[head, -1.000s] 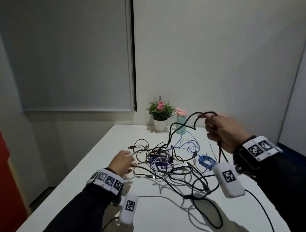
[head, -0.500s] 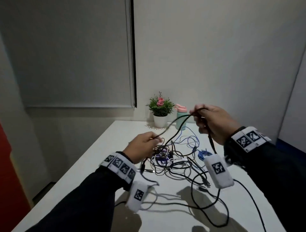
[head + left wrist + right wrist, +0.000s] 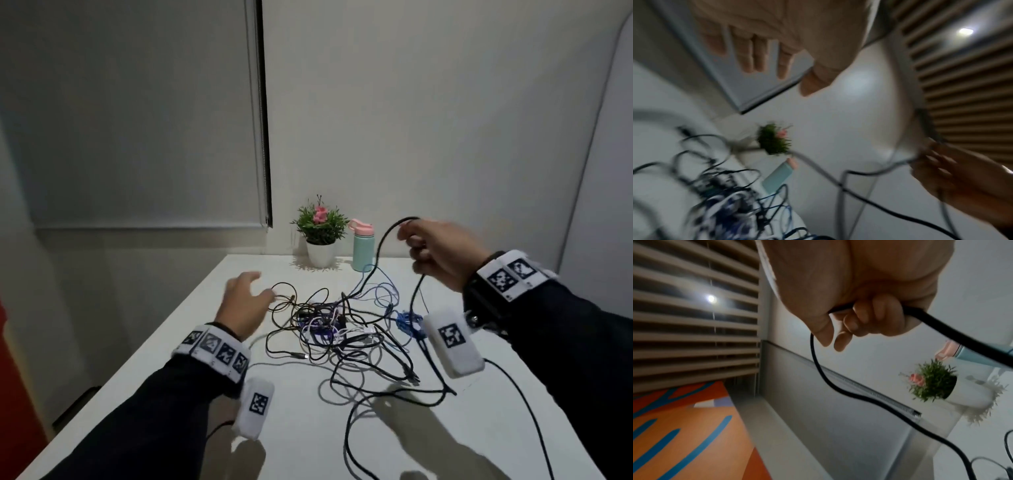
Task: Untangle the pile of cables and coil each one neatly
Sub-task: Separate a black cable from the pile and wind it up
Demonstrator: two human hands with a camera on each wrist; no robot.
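A tangled pile of cables (image 3: 339, 329), mostly black with thin blue and white ones, lies in the middle of the white table (image 3: 205, 349). My right hand (image 3: 416, 243) is raised above the pile's right side and grips a loop of a thick black cable (image 3: 378, 253), which hangs down into the pile on both sides. In the right wrist view the fingers (image 3: 875, 318) curl round that black cable (image 3: 838, 391). My left hand (image 3: 255, 286) hovers with spread fingers over the pile's left edge, holding nothing; the left wrist view shows its fingers (image 3: 756, 53) straight and empty.
A small potted plant (image 3: 320, 236) with a pink flower and a mint bottle (image 3: 363, 246) with a pink lid stand at the table's far edge by the wall. A small blue coil (image 3: 409, 320) lies right of the pile. A black cable trails toward the near edge.
My left hand has let go of the black cable, opened and dropped toward the pile's left edge. The right hand has shifted right, still holding its loop.
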